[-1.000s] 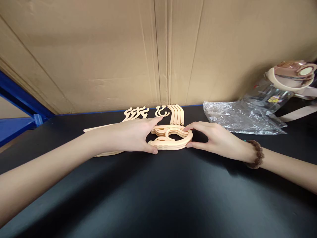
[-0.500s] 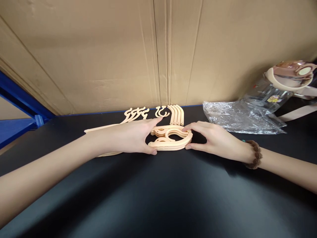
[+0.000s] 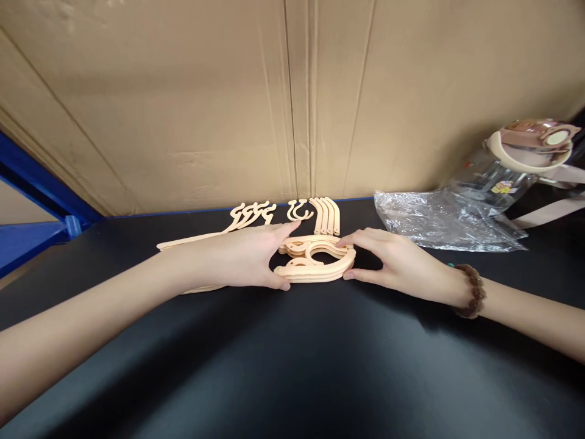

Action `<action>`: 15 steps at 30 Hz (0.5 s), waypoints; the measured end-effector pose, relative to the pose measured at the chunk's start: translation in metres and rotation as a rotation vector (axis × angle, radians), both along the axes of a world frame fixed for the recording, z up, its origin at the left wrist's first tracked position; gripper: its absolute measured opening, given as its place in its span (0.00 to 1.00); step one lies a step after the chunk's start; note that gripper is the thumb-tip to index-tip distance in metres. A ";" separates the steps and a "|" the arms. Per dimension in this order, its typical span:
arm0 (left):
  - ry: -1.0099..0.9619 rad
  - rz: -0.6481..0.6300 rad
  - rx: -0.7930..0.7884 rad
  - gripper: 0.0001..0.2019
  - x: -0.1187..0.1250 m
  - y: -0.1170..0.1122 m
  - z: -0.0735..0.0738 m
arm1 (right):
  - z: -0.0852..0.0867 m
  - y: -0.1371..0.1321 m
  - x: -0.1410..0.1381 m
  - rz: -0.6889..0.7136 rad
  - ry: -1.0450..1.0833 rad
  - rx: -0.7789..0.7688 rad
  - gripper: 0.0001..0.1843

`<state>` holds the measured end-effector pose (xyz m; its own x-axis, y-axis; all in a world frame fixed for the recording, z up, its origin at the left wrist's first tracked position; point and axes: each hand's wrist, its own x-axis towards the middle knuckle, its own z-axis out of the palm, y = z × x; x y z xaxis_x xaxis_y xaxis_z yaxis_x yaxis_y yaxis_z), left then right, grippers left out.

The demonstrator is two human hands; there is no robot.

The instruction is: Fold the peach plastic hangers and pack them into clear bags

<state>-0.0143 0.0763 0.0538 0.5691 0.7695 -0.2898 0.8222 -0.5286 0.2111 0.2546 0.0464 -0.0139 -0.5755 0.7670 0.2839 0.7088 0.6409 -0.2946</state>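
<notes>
A stack of cream-coloured folding hangers (image 3: 320,272) lies on the black tabletop between my two hands. My left hand (image 3: 249,255) grips its left end, thumb at the front edge and index finger stretched along the back. At the right end, the thumb and fingers of my right hand (image 3: 388,259) close around the curved side. Loose hanger hooks (image 3: 299,211) lie just behind the stack, beside several curved hanger arms (image 3: 326,216) set in a row. More hanger pieces (image 3: 251,214) show beyond my left hand, which partly hides them.
A crumpled clear plastic bag (image 3: 425,219) lies at the right, next to a transparent bottle (image 3: 512,164) with a brown lid and strap. Cardboard (image 3: 192,110) stands along the back edge. A blue metal frame (image 3: 46,189) is at the left.
The view has tilted up slightly, so everything appears a little lower. Both hands keep their places on the stack of folding hangers.
</notes>
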 end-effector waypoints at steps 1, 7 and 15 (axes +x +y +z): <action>-0.007 0.001 0.000 0.52 0.000 0.000 0.000 | 0.000 0.000 0.000 0.001 -0.001 0.001 0.22; 0.006 -0.011 0.013 0.52 -0.002 -0.003 0.000 | -0.001 -0.002 0.000 -0.009 -0.028 0.008 0.22; 0.073 0.109 0.206 0.35 -0.032 0.035 0.023 | 0.000 -0.009 0.013 -0.040 -0.068 0.032 0.28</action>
